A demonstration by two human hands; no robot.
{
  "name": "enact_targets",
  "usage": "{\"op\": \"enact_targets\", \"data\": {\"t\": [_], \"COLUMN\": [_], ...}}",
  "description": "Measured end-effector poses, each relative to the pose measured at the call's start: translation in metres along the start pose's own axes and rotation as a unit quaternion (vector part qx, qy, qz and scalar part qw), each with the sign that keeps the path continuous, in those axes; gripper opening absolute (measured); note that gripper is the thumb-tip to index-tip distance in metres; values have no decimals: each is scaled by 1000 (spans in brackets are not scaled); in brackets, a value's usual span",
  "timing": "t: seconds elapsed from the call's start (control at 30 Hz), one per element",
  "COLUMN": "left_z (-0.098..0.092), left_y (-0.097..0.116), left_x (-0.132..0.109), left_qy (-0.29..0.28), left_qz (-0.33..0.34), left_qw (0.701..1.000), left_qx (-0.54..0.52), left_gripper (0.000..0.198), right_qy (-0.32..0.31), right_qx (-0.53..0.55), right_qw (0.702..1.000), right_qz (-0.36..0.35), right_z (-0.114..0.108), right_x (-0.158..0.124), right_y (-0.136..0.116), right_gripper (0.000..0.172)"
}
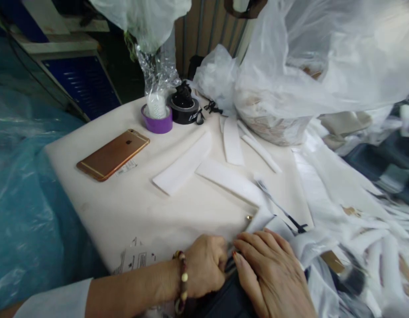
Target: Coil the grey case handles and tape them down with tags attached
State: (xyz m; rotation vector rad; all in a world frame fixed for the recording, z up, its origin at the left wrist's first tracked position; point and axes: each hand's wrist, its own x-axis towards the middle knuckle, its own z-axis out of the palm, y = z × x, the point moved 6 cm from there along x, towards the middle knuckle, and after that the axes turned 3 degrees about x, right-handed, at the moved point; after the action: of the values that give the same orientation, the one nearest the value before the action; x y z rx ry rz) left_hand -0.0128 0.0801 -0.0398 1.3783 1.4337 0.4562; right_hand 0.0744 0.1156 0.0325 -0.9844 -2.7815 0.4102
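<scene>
My left hand [206, 265], with a beaded bracelet at the wrist, is closed at the edge of a dark, smooth piece [229, 298] at the bottom of the view. Its fingertips are tucked out of sight, so the exact grip is hidden. Close beside it, my right hand [273, 274] lies flat with fingers stretched out, pressing on the dark piece and the end of a white foam strip. A small brass-coloured bit [249, 217] shows just beyond the fingers. Most of the dark piece is covered by the hands or cut off by the frame.
Several white foam strips [184, 163] lie on the pale table [114, 207]. A phone [113, 154], a purple tape roll [158, 121] and a black tape roll [184, 110] sit farther back. A plastic-lined container [273, 115] and piled scraps [373, 247] crowd the right.
</scene>
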Motion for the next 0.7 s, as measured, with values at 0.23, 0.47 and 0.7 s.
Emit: {"op": "enact_targets", "data": {"t": [0.23,0.47,0.7], "left_z": [-14,-20,4], "left_y": [-2,5,29], "left_x": [-14,-23,-11], "left_qy": [45,127,-82], "left_qz": [30,33,64], "left_qw": [998,990,976], "left_qx": [-14,55,-193], "left_gripper": [29,64,50], "right_qy": [22,58,410], "right_qx": [12,-14,-48], "right_qw": [994,994,880], "right_qz": [106,93,235], "right_z": [1,-19,-41], "right_x": [2,3,-174], "right_y": [0,-11,10], "right_gripper": [27,26,34]}}
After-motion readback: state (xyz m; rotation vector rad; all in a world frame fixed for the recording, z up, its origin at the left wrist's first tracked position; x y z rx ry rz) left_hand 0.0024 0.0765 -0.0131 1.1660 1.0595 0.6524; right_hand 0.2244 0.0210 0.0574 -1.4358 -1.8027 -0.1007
